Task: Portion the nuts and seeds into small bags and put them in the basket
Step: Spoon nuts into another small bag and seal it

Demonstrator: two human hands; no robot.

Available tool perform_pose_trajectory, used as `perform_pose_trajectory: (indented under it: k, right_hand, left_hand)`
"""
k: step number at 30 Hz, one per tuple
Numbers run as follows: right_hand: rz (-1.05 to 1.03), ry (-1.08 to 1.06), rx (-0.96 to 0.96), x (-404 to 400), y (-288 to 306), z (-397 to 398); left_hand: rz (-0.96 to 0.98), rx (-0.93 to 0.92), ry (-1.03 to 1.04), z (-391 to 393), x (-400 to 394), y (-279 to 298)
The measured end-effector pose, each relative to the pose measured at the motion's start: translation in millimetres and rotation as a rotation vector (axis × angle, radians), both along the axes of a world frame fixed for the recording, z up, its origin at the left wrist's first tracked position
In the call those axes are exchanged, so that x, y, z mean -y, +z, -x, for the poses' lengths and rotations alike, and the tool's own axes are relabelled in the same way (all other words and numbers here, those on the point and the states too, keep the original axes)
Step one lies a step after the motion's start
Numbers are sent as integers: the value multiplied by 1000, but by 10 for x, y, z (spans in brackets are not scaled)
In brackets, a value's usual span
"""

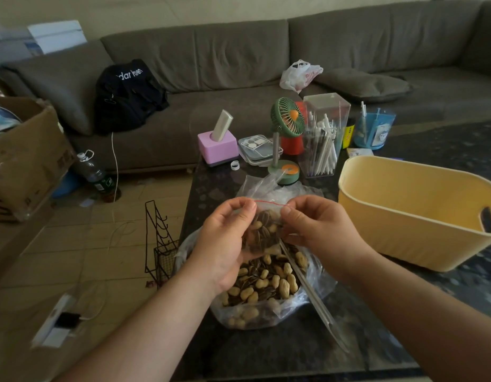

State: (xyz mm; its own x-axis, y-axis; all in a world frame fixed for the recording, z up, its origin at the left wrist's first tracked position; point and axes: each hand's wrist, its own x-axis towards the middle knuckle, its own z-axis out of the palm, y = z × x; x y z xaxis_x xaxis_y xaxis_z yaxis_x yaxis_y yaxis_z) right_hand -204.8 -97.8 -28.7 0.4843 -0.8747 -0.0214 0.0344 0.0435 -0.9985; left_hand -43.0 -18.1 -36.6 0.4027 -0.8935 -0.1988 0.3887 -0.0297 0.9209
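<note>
Left fingers [245, 209]: thumb and fingertips pinch the left end of the small bag's red zip strip; the palm cups the bag's side from below.
Right fingers [290, 213]: pinching the right end of the same strip, the other fingers curled in beside the bag.
Left hand [225, 244]: raised over the big bag, palm turned inward.
Right hand [318, 230]: level with the left, close across from it, with only the small bag between them.
Small bag [263, 230]: clear, held upright in the air between both hands, partly filled with peanuts and striped seeds; whether the strip is sealed I cannot tell.
Big bag [266, 288]: clear plastic, lying open on the table directly under the hands, full of peanuts in shells mixed with sunflower seeds.
Scoop handle [310, 293]: a pale, translucent long piece slanting out of the big bag toward the near right.
Basket [404, 216]: yellow, on the table to the right of the hands, near but apart from the big bag, a slot handle in its near end.
Table [280, 348]: dark, speckled top.
Farther back: a green fan [287, 119], a clear box of pens [323, 139] and a pink box [218, 147] stand on the table.
Sofa [239, 59]: grey-brown, behind the table.
</note>
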Motion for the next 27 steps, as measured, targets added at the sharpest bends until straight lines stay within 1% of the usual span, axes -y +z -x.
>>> perform_pose_trajectory:
  k: [2, 5, 11, 18, 27]
  right_hand:
    - [21, -18, -8, 13, -6, -2]
    - [58, -24, -30, 35, -2, 3]
    - [46, -34, -43, 34, -7, 3]
    - [90, -10, -83, 68, -19, 21]
    - [152, -30, -164, 81, -39, -5]
  left_hand:
    - [-28, 55, 18, -2, 1, -14]
    - [-12, 115, 56, -5, 1, -31]
    - [2, 228, 103, 13, 4, -54]
    - [5, 234, 135, 38, 0, -60]
    - [38, 327, 168, 44, 17, -90]
